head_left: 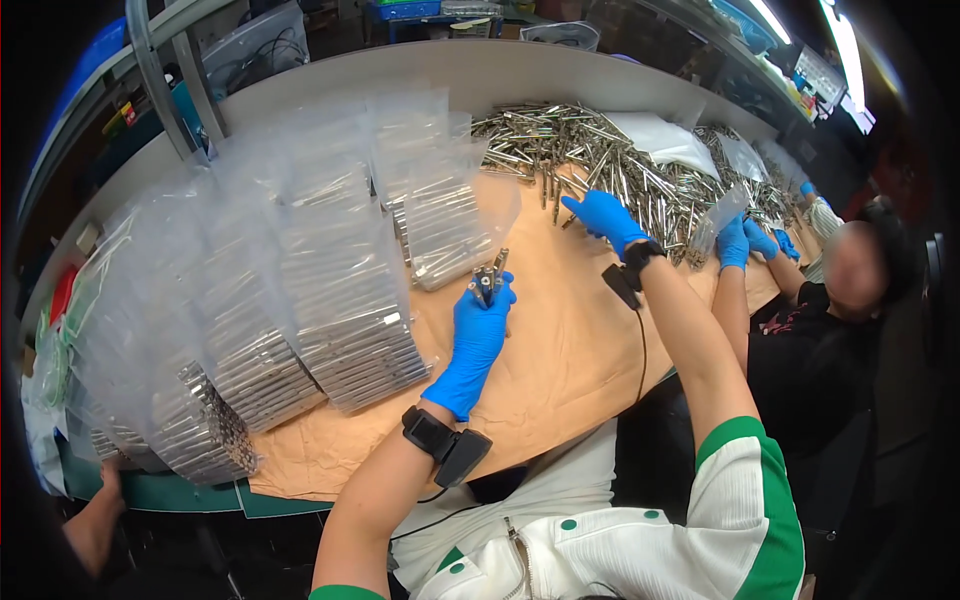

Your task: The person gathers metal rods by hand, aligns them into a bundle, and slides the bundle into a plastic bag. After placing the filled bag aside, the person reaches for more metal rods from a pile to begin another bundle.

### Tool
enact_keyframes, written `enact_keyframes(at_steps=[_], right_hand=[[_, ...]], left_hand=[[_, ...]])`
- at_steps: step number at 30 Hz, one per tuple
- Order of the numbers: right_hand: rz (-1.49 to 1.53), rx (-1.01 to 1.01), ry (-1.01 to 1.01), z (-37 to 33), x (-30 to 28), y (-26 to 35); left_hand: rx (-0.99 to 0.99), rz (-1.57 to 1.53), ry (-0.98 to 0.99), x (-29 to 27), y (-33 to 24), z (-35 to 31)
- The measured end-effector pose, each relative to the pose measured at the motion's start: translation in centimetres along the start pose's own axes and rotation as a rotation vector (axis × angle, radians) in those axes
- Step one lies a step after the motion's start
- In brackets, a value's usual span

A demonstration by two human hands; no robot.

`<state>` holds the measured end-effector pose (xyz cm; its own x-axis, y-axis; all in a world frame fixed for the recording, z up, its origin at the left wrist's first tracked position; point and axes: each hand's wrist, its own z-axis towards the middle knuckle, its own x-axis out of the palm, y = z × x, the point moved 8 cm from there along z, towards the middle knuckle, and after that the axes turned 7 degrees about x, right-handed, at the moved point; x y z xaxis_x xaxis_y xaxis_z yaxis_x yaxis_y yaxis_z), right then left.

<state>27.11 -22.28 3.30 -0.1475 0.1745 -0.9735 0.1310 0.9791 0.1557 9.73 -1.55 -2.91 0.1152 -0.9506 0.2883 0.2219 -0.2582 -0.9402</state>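
My left hand [478,335], in a blue glove, is closed around a small bundle of slim metal rods [488,277] whose ends stick up out of the fist. It is over the brown paper, beside the nearest clear bag of rods [445,235]. My right hand [606,218], also gloved in blue, reaches to the near edge of a large heap of loose metal rods [640,165]. Its index finger stretches out to the left, while the other fingers are partly hidden beneath the hand. A few rods [552,188] lie close to its fingertips.
Rows of clear plastic bags [340,270] packed with rods cover the left side. Brown paper [560,330] lines the table, with a low grey wall [400,75] behind. At right, a co-worker's gloved hands [735,243] are at the heap. Another person's bare hand [108,490] shows lower left.
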Motion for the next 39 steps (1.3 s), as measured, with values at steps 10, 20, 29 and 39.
enact_keyframes(at_steps=[10,20,29,39], right_hand=[[-0.197,-0.063,-0.266,5.6,3.3,1.9],[0.35,0.096,-0.521,7.4,2.4,-3.5],[0.111,-0.157,-0.459,7.0,2.3,2.2],[-0.123,-0.22,-0.554,5.7,2.0,2.7]], left_hand=[[-0.075,0.041,-0.019,-0.3,0.7,0.2],[-0.08,0.083,0.009,0.1,1.2,0.2],[-0.064,0.063,0.008,-0.2,1.5,0.1],[-0.079,0.056,-0.009,-0.3,0.7,0.0]])
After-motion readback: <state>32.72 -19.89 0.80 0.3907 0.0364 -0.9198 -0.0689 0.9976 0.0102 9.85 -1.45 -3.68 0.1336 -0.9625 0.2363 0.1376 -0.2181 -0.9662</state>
